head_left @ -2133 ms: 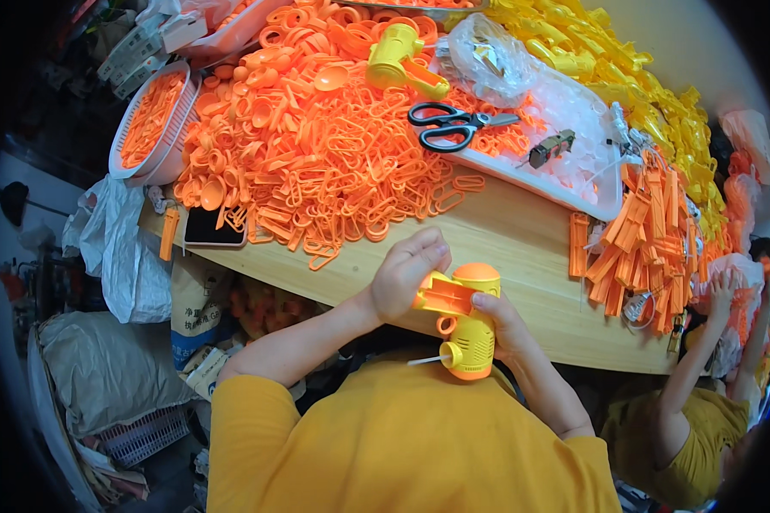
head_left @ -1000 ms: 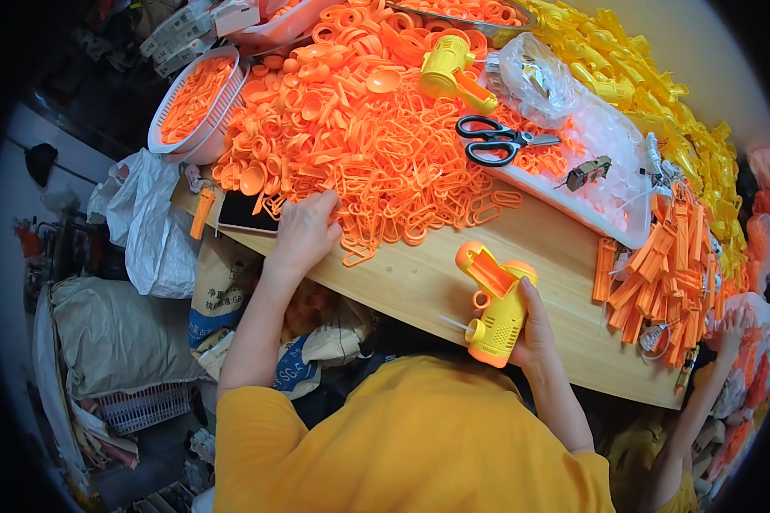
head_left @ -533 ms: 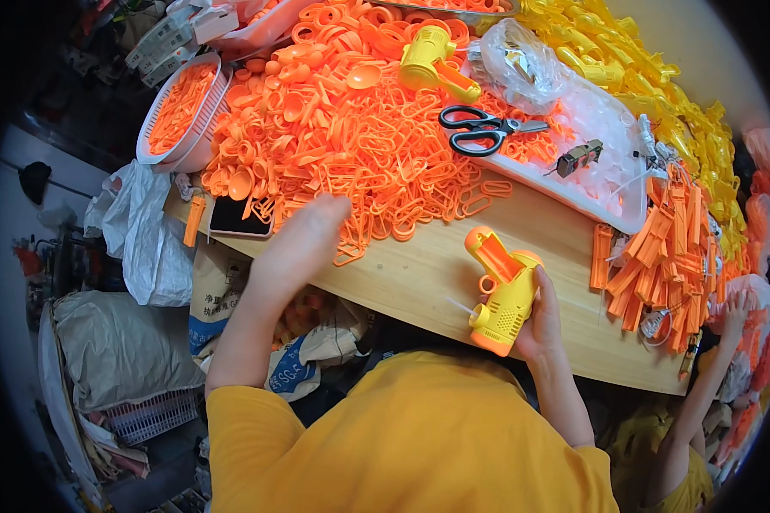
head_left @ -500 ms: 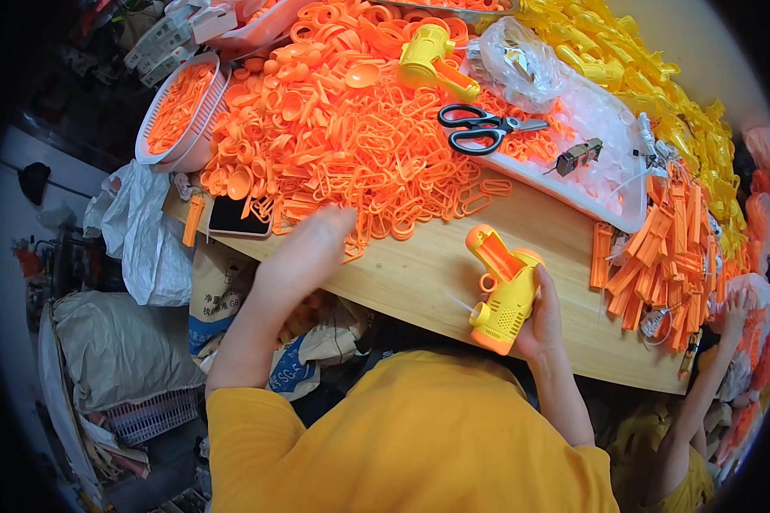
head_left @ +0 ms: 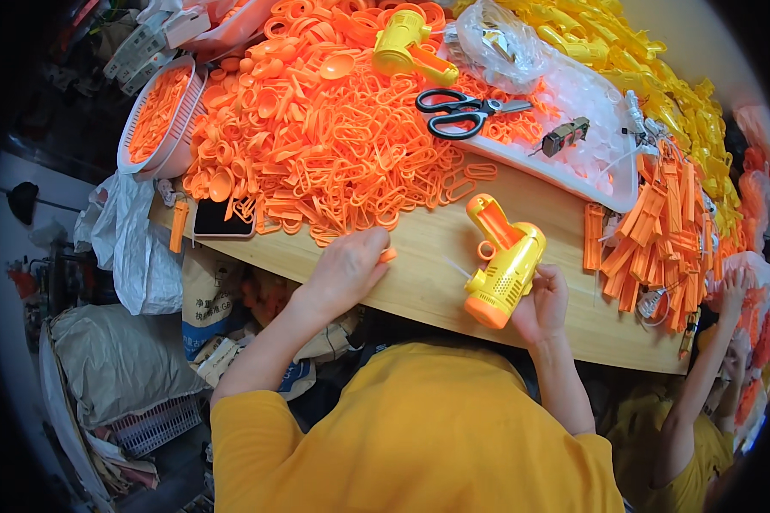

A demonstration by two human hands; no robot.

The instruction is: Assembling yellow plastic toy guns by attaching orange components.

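Observation:
My right hand (head_left: 545, 305) is closed round a yellow plastic toy housing (head_left: 512, 278) over the front of the wooden table. The housing has an orange end, an orange-lined handle sticking up at an angle and a small orange ring at its side; a thin pale strand juts from it. My left hand (head_left: 348, 267) is closed at the near edge of the orange pile (head_left: 351, 145), pinching a small orange plastic piece (head_left: 388, 255). Most of that piece is hidden by the fingers. Loose orange clip-shaped loops (head_left: 459, 188) lie between the two hands, farther back.
Black-handled scissors (head_left: 466, 114) and a second yellow housing (head_left: 402, 43) rest behind. A white tray (head_left: 631, 184) holds clear plastic parts. Orange strips (head_left: 650, 231) hang at the right, near another person's arm (head_left: 697, 385). A phone (head_left: 222, 219) and white basket (head_left: 188, 111) are left.
My left hand has drawn back from the orange pile toward me and to the right, and an orange piece now shows in it. The right hand still holds the housing, turned slightly.

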